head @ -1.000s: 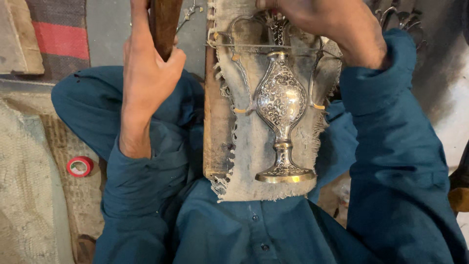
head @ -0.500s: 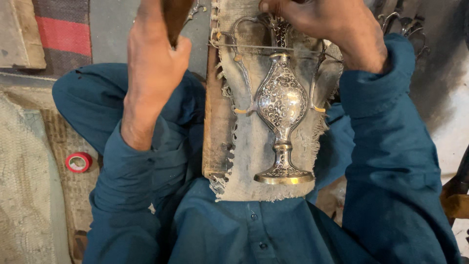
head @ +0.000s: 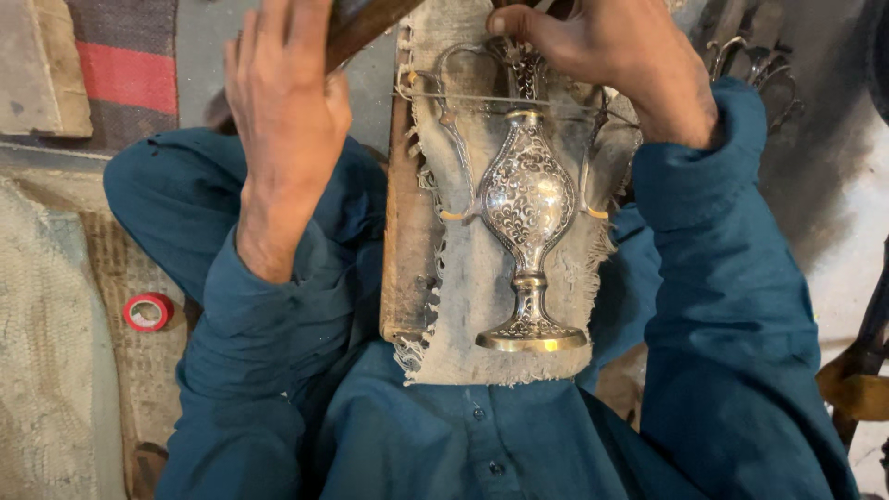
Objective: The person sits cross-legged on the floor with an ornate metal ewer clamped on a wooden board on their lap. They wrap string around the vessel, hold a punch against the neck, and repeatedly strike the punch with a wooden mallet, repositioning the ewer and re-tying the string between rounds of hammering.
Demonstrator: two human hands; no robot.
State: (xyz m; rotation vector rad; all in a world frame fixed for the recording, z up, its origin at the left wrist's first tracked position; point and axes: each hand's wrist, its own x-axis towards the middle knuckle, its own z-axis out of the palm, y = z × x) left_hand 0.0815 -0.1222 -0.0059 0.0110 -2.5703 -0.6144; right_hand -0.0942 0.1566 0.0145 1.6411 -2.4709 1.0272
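Fingers of right hand [head: 620, 65] apparently pinch engraved vase [head: 528, 199] at its neck.

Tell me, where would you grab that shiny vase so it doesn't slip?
Probably by the thin stem between the round belly and the flat foot, coming in from the side. The vase lies on a frayed cloth over a wooden board, so the stem is bare on both sides. The curly handles look too thin, and the right hand already covers the neck.
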